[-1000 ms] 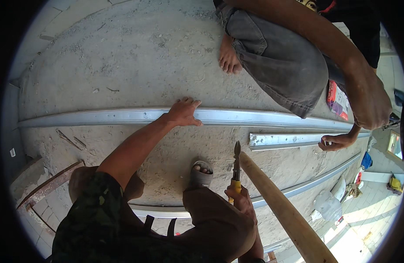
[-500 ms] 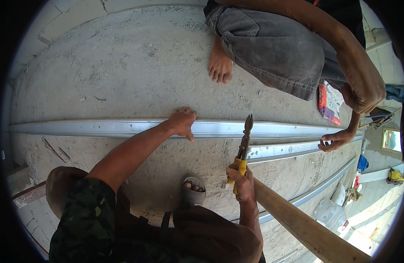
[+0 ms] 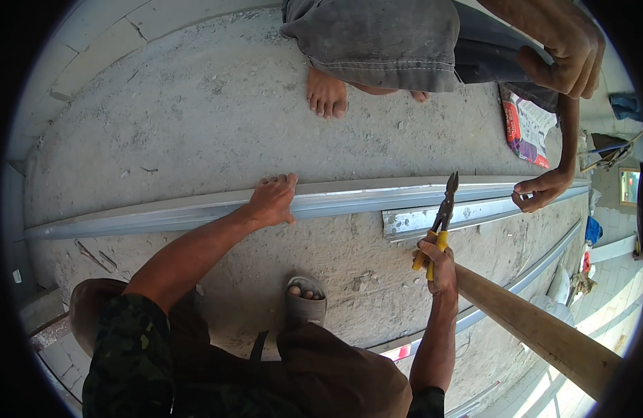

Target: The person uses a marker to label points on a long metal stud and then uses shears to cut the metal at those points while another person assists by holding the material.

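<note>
A long silvery metal channel (image 3: 363, 198) lies across the dusty floor from left to right. My left hand (image 3: 272, 200) grips it, fingers over its far edge and thumb on the near side. My right hand (image 3: 436, 265) is closed round the yellow handles of metal snips (image 3: 445, 209). Their dark blades point away from me and stand slightly apart, with nothing visible between them. Below the blades lies a second, shorter metal channel (image 3: 408, 221), close along the near side of the long one.
Across the channels a barefoot person in grey trousers (image 3: 384, 49) is crouching; that person's hand (image 3: 544, 191) is at the channels' right part. A wooden beam (image 3: 537, 334) slants in at lower right. A printed bag (image 3: 527, 129) lies behind. My sandalled foot (image 3: 306, 296) is near the channel.
My right hand has moved right with the snips. The long channel has rolled, showing a different side, with my left hand still on it. The other person's raised arm has shifted.
</note>
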Available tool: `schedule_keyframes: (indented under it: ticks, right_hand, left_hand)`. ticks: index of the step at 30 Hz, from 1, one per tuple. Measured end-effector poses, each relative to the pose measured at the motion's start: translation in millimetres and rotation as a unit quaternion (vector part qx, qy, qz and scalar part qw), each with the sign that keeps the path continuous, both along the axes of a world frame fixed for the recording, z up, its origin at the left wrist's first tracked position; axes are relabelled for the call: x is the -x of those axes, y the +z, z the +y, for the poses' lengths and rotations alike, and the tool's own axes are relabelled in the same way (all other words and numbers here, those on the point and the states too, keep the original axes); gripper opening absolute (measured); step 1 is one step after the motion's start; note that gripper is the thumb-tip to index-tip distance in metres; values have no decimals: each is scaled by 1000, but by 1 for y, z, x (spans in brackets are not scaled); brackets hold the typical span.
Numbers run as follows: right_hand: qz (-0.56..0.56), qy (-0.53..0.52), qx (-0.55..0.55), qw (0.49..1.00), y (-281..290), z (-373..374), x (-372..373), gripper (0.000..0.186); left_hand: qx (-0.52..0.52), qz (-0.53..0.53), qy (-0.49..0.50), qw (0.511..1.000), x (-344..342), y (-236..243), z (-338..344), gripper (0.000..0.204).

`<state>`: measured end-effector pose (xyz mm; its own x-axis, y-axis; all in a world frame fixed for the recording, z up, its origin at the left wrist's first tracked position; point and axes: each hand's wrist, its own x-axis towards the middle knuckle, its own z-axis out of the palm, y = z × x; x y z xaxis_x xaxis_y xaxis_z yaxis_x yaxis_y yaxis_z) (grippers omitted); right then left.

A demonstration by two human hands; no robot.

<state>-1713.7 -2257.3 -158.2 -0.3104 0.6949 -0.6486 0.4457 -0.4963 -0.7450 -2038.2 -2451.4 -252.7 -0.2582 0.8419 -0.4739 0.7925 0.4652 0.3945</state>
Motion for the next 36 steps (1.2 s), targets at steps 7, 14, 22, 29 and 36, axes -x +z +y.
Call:
schedule_keyframes:
  ticks: [7,14,22,29,36]
  right_hand:
    - [-8,139,25,990,7,39,10,35]
    - [-88,329,42,939,14,9,9,38]
    - [-95,399,132,902,13,-18,5,39]
    - [-152,432,119,881,11,-13,9,42]
    - [-147,416,123,889,7,-18,13,48]
  left_hand:
    - [-113,152,-43,981,-17,-1,-13,70]
    - [-127,158,-56,978,-11,-4,-12,62]
    - [-115,149,-60,980,-10,-4,-10,60]
    - [-114,139,-56,982,-9,-5,-10,62]
    - [-102,127,-58,985,-8,-4,-9,63]
